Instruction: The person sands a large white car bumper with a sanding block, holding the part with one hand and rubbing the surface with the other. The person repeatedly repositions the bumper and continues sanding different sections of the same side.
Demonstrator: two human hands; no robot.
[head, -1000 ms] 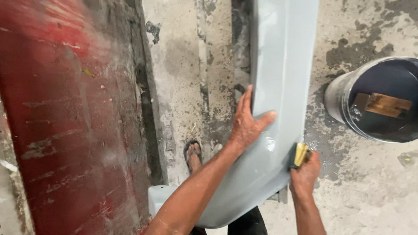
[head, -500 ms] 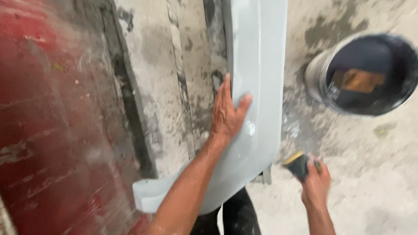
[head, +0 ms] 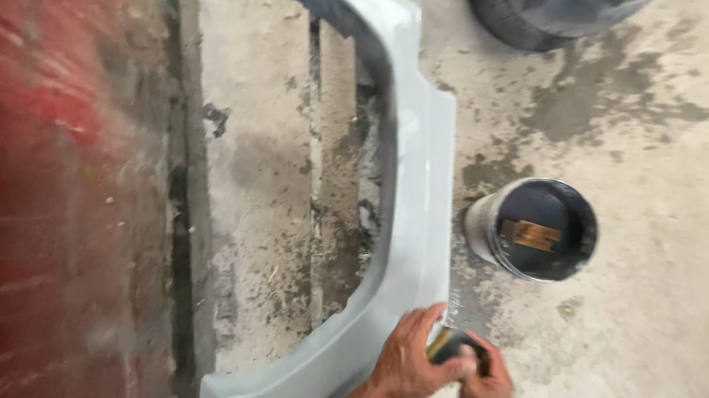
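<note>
While a pale grey curved body panel point(head: 415, 228) stands on the stained concrete floor point(head: 653, 328), both hands meet at its lower right edge, near the bottom of the view. The left hand point(head: 409, 365) and right hand point(head: 486, 391) both curl their fingers around a small dark sanding block point(head: 452, 347) with a yellowish face, held just beside the panel. A dark round bucket point(head: 535, 228) sits nearby on the right, and a blurred red surface point(head: 31, 185) fills the left side.
</note>
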